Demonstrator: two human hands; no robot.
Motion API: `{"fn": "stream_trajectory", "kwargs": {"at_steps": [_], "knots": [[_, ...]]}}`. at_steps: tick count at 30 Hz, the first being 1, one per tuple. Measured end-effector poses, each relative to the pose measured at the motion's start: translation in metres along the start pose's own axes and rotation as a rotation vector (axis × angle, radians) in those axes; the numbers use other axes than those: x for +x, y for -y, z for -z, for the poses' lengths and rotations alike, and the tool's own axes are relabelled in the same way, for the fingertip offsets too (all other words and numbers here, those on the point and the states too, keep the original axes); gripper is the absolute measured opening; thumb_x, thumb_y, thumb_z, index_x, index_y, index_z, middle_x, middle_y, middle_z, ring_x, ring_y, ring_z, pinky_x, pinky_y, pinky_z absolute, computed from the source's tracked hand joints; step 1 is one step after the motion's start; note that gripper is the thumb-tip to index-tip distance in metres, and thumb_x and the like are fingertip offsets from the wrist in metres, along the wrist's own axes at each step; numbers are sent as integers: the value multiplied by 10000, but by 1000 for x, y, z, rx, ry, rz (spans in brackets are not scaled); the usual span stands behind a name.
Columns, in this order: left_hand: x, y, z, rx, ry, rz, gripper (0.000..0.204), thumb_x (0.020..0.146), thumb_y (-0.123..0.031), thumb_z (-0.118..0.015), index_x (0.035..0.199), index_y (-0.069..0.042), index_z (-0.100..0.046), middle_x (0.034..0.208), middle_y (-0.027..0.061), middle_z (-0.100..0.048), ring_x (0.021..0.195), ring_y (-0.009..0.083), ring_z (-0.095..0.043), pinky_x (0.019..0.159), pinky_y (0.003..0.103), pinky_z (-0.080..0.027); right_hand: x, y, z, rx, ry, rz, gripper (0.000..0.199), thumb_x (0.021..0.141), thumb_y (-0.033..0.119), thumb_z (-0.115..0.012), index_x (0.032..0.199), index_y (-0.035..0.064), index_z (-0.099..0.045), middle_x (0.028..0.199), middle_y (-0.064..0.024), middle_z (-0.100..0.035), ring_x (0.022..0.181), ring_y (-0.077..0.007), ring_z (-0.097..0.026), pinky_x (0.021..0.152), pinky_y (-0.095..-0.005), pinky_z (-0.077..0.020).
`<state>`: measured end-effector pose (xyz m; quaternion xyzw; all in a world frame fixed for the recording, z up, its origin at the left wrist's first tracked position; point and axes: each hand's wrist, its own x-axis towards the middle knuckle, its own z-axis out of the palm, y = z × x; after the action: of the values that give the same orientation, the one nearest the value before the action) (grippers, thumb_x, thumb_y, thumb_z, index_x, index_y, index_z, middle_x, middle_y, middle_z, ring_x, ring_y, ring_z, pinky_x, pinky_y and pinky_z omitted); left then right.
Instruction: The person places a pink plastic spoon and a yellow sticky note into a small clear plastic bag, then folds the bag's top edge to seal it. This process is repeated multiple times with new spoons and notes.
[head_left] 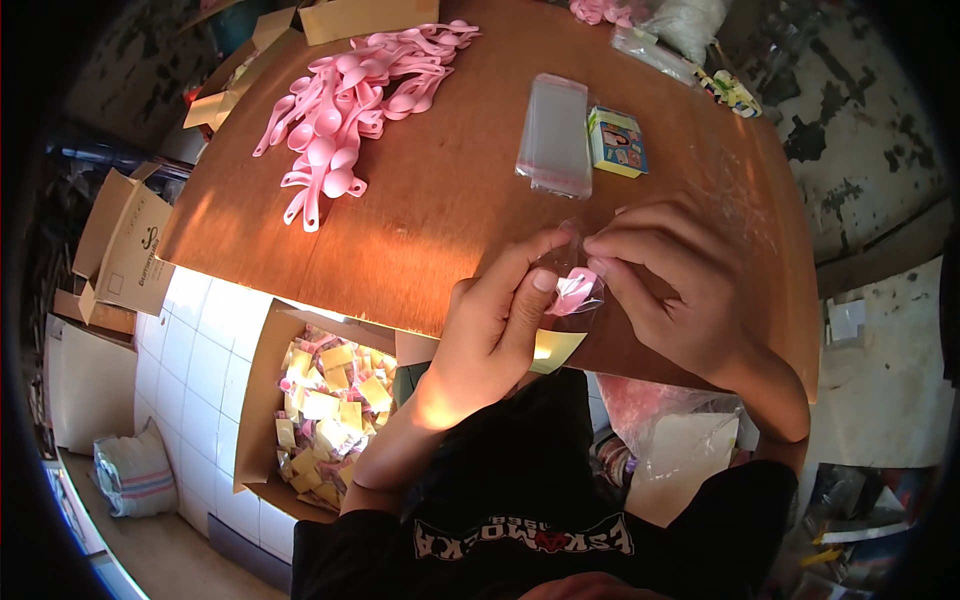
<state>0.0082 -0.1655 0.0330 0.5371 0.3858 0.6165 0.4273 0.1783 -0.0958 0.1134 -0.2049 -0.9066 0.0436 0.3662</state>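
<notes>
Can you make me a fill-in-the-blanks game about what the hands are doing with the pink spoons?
1. Both hands, the left hand and the right hand, hold a small clear bag with something ____ in colour inside.
2. The heap of pink spoons lies on a brown ____ table.
3. The cardboard box on the floor, full of packets, is at the person's ____ side.
4. The stack of clear bags lies right beside a small colourful ____.

Missing words: pink; round; left; box

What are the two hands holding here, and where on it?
Both hands pinch a small clear plastic bag with a pink plastic spoon inside; left hand at its left edge, right hand at its top.
</notes>
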Motion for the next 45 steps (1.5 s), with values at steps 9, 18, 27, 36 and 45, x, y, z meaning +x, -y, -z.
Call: {"fn": "stream_trajectory", "kwargs": {"at_steps": [9, 18, 27, 36, 45], "knots": [[-5, -16, -6, 424, 87, -50, 375, 994, -93, -523, 1350, 26, -517, 1002, 288, -671, 841, 416, -695, 708, 421, -564, -1, 0, 4, -189, 48, 74, 157, 709, 38, -773, 846, 23, -700, 855, -76, -653, 789, -264, -621, 684, -361, -514], [-1, -9, -4, 585, 268, -310, 537, 899, -43, -558, 1401, 98, -430, 962, 321, -652, 796, 456, -673, 703, 465, -555, -13, 3, -1, -371, 77, 96, 158, 631, 86, -681, 778, 51, -635, 787, -43, -544, 726, -232, -550, 634, -380, -465], [5, -9, 6, 432, 483, -264, 561, 848, 31, -558, 1399, 60, -460, 1075, 247, -675, 821, 435, -678, 713, 439, -565, -12, -4, 15, -115, 70, -10, 163, 559, -9, -665, 678, 51, -572, 724, -51, -534, 662, -232, -546, 582, -351, -461], [-6, 12, 11, -54, 99, -143, 394, 989, -16, -470, 1374, 62, -495, 1055, 172, -724, 912, 220, -728, 774, 310, -564, -22, -44, 76, 558, -260, -238, 115, 656, 64, -663, 741, 63, -586, 787, -35, -589, 760, -184, -573, 682, -331, -451], [0, 15, 7, -146, -18, -81, 471, 1010, -109, -548, 1417, 67, -391, 970, 108, -717, 890, 172, -689, 801, 291, -542, -106, -217, 97, 19, -123, -962, 249, 856, 108, -631, 1100, 75, -674, 1118, -108, -667, 1048, -223, -652, 896, -375, -501]]}}
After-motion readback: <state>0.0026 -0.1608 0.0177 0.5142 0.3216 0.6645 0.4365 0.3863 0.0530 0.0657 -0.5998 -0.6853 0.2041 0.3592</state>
